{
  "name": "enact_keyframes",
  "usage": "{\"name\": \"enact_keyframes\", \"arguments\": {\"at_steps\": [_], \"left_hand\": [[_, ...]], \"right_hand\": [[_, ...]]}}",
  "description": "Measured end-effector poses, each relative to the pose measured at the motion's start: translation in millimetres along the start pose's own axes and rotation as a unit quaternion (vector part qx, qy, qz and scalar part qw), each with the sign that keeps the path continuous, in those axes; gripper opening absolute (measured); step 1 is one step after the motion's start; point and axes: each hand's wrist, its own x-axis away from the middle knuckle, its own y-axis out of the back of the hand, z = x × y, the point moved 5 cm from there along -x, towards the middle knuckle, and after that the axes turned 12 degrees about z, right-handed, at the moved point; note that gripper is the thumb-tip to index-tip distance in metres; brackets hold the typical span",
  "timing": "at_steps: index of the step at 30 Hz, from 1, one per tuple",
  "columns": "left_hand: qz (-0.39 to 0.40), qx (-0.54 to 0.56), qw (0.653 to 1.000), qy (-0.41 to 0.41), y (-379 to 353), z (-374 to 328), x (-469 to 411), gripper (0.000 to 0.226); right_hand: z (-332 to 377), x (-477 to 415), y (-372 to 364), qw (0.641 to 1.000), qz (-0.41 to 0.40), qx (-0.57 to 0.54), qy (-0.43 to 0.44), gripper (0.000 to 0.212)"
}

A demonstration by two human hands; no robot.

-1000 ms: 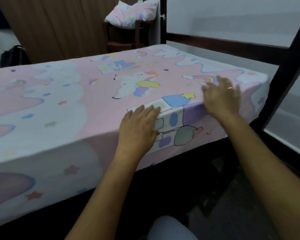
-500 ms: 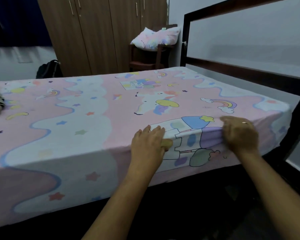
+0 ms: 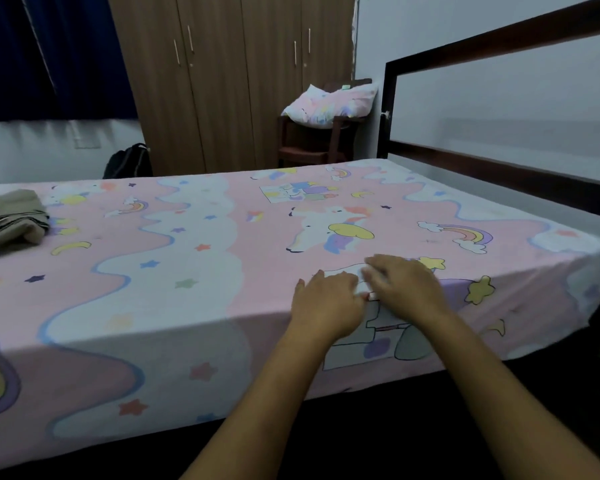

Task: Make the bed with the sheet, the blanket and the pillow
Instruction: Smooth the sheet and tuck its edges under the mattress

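A pink sheet (image 3: 194,258) printed with unicorns, rainbows and stars covers the mattress and hangs over its near side. My left hand (image 3: 326,304) lies flat on the sheet at the near edge, fingers straight. My right hand (image 3: 404,285) rests palm-down right beside it, fingers pointing left, touching the left hand's fingertips. A folded beige blanket (image 3: 9,220) lies on the bed at the far left. The pillow (image 3: 331,103), in matching pastel print, sits on a wooden chair (image 3: 309,147) beyond the bed.
A dark bed frame (image 3: 499,157) with a pale panel stands along the right end. A brown wardrobe (image 3: 232,81) fills the back wall, a black backpack (image 3: 129,162) on the floor by it. Dark curtains (image 3: 49,53) hang at the upper left.
My right hand has slid left along the near edge of the sheet until it meets my left hand. My view has risen, showing the blanket and more of the room.
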Motion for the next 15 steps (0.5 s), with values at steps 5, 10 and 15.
{"name": "enact_keyframes", "arguments": {"at_steps": [5, 10, 15], "left_hand": [[0.053, -0.016, 0.998, -0.004, -6, -16, -26, 0.04], [0.086, -0.077, 0.993, -0.035, -26, -51, -53, 0.056], [0.069, -0.136, 0.987, -0.057, -36, -73, -69, 0.061]], "right_hand": [[-53, -5, 10, 0.999, -0.027, 0.046, -0.011, 0.04], [-161, 6, 48, 0.987, -0.091, 0.058, -0.118, 0.058], [-241, 16, 78, 0.969, -0.105, 0.011, -0.224, 0.047]]}}
